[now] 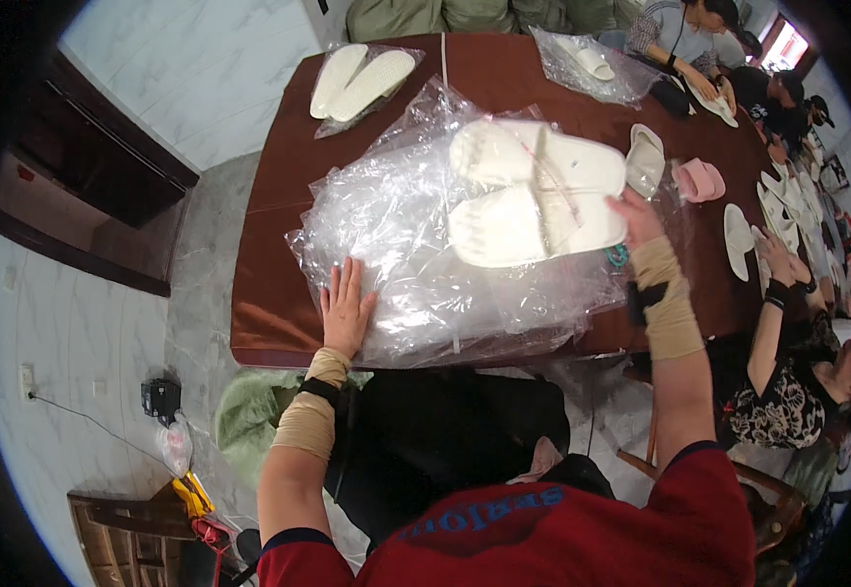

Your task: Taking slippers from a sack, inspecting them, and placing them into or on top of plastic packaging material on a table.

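Observation:
A pair of white open-toed slippers (496,227) lies side by side above a wide heap of clear plastic bags (401,245), toe ends to the left. My right hand (640,219) grips the heel end of the nearer slipper, thumb on top; its other fingers are mostly hidden. A thin pinkish line crosses the slippers' straps, and I cannot tell whether it belongs to a bag. Fingers stretched out, my left hand (346,311) rests flat on the heap's near left edge, holding nothing. Tan wraps cover both my wrists.
Bagged white slippers (365,83) lie at the brown table's (274,264) far left, another bagged slipper (594,65) at the far right. A pale slipper (645,161) and a pink slipper (701,182) sit beyond my right hand. Co-workers handle slippers along the right side.

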`<state>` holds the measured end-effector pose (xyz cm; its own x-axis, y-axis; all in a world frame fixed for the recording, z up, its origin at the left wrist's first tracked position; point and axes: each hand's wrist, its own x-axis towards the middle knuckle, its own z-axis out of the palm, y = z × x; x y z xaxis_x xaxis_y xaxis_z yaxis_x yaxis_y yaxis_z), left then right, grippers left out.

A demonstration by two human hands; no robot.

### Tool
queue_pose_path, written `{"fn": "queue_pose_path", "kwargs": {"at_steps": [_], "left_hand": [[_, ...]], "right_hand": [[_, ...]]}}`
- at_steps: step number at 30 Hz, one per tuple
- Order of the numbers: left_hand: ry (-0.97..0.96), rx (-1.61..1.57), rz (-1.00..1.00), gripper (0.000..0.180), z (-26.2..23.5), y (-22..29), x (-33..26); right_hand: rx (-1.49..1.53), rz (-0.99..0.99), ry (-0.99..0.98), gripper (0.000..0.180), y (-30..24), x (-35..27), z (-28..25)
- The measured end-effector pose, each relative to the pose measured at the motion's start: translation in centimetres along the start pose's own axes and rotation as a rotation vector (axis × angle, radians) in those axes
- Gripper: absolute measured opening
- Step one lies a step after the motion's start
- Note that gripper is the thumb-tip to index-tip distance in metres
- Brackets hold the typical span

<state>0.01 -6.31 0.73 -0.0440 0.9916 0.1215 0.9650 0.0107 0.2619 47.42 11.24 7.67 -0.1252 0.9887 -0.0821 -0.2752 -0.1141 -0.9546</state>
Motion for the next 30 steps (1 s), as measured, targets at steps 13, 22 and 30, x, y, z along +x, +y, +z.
{"fn": "queue_pose_path", "kwargs": {"at_steps": [13,22,30], "left_hand": [[-0.01,0.007,-0.019,0.064,0.0,0.3,0.3],[-0.023,-0.088,0.064,0.064,1.6,2.8,2.2],[-0.002,-0.046,0.015,0.065,0.2,0.6,0.2]], "right_hand": [[-0.159,-0.545,0.427,0.039,-9.6,-1.4,-6.9],[-0.629,-0.422,0.61,0.073,-7.3,1.1,-18.9],[-0.94,0.048,0.453,0.046,-1.7,-4.1,-12.6]]}}
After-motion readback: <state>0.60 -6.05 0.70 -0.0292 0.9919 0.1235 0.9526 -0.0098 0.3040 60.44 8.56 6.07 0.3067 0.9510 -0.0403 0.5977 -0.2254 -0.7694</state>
